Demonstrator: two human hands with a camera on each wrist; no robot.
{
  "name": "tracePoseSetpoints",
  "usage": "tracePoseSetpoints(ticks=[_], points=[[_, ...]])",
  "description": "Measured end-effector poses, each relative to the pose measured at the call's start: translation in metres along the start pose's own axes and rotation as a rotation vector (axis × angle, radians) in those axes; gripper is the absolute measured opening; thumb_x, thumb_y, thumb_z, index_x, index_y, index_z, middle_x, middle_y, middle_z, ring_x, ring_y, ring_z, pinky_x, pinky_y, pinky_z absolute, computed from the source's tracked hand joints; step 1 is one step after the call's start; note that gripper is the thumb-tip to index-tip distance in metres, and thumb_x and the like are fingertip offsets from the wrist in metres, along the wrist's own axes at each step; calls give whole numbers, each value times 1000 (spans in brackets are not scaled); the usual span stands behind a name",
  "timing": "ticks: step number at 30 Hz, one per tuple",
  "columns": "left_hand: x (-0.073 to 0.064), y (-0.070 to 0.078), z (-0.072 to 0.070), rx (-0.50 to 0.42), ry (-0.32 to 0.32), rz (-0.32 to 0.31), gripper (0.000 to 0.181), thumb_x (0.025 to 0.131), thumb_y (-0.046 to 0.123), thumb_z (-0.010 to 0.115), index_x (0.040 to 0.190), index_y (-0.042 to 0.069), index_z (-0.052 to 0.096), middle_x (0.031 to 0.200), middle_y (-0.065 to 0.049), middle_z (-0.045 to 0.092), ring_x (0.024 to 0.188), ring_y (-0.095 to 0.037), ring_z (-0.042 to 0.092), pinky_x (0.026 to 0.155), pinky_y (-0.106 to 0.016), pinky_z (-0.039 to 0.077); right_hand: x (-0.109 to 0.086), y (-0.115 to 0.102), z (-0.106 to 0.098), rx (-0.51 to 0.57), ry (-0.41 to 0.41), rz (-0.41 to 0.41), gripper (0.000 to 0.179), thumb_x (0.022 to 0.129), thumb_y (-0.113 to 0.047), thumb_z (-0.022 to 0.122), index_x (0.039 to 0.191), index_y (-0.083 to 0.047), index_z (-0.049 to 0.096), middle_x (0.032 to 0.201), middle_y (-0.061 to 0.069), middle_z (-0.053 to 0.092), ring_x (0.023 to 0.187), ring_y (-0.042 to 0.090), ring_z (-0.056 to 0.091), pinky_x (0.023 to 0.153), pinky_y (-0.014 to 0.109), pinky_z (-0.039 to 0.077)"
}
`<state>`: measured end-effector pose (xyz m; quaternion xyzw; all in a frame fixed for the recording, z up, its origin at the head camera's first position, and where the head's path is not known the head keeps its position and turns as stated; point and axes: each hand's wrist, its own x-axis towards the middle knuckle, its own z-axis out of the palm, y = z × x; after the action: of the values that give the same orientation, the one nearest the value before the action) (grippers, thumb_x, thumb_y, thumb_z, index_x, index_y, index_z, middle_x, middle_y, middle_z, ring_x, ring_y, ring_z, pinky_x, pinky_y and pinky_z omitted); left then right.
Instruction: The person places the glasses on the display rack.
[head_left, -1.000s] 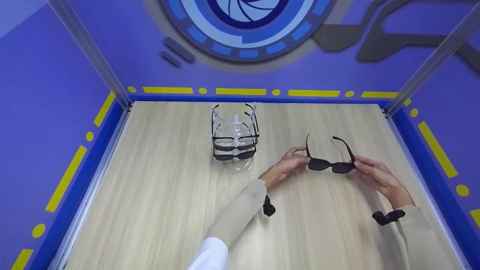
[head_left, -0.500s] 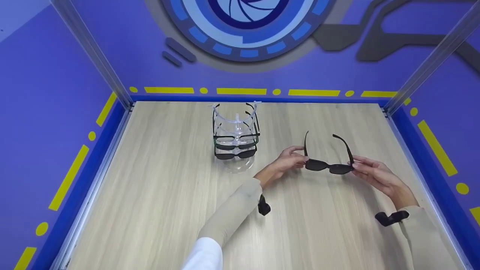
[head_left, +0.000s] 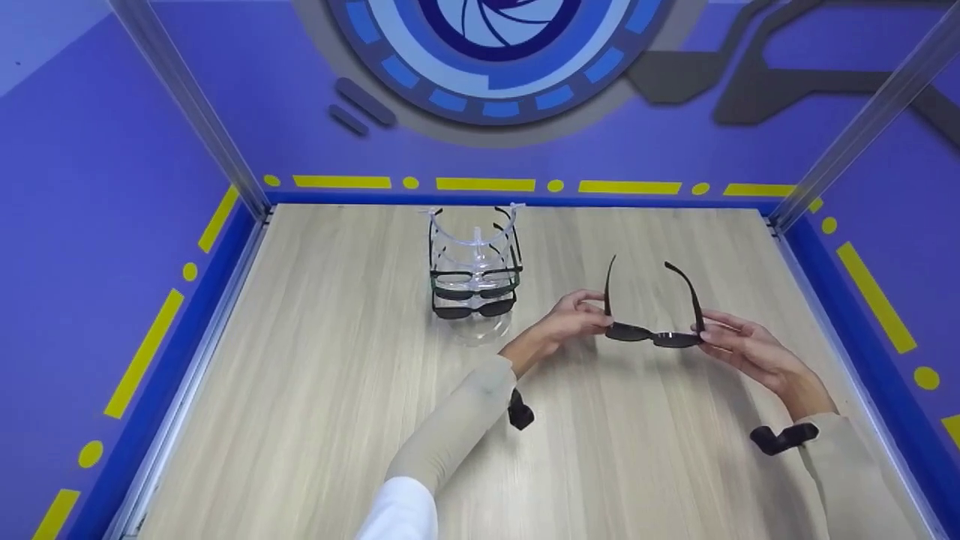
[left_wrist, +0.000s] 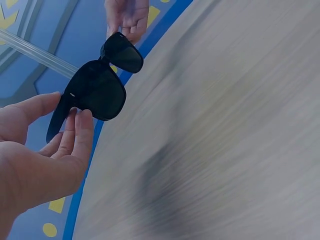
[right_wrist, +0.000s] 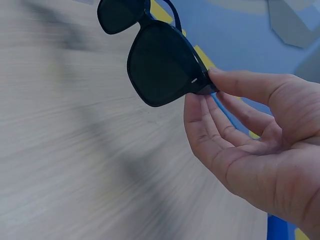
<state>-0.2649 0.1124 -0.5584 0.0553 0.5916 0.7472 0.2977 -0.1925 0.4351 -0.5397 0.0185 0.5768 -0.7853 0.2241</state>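
Note:
A pair of black sunglasses (head_left: 630,332) is held above the right part of the table, its temples unfolded and pointing away from the person. My left hand (head_left: 574,319) pinches the left hinge corner between thumb and fingers. At the opposite hinge, my right hand (head_left: 754,356) pinches the frame the same way. Both wrist views show the dark lenses from the front, with the left-hand lens (left_wrist: 97,90) close to the left fingers and the other lens (right_wrist: 162,65) beside the right thumb and fingertips.
A clear display stand (head_left: 478,238) at the back middle bears several glasses, among them dark sunglasses (head_left: 454,311) on its lowest tier. The wooden table (head_left: 322,360) is bounded by blue panels (head_left: 555,161) and metal posts (head_left: 199,112).
The sunglasses have tilted, so their lenses look narrower from above, and have shifted slightly left. Both hands keep their pinch; the left forearm has drifted a little left.

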Motion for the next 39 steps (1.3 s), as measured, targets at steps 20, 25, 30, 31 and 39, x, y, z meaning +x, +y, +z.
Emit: tracePoseSetpoints(ticks=[20,25,30,31,39], points=[[-8,-1,-11,6,-30,-26,62,84,-14,69,142,-7,49,87,1,64,75,-9,65,82,-26,62,0,3,4,-64,-83,0,52,102,12,46,145,-17,46,127,1,72,118,11,69,102,27,56],[-9,0,-13,25,-44,-6,62,82,-14,69,141,-8,50,86,2,65,76,-8,64,79,-22,61,-1,3,4,-66,-104,-12,51,102,12,44,143,-19,48,128,2,72,118,11,69,102,28,56],[-11,0,-14,33,-43,-3,64,80,-16,69,140,-6,51,89,1,65,78,-9,65,77,-22,60,-2,3,6,-66,-109,-11,51,102,11,45,143,-20,50,127,1,72,117,11,69,102,28,57],[-11,0,-14,31,-36,-8,65,79,-18,69,140,-4,52,90,0,66,78,-10,66,76,-22,61,-1,3,7,-68,-112,-8,52,102,11,45,143,-20,50,128,1,72,117,11,69,102,28,57],[-12,0,-16,3,-57,-38,79,79,-22,68,149,8,47,127,-27,66,86,-15,69,81,-31,64,-1,1,5,-97,-195,-18,60,102,14,43,153,-17,43,134,-1,68,121,12,67,102,30,57]])
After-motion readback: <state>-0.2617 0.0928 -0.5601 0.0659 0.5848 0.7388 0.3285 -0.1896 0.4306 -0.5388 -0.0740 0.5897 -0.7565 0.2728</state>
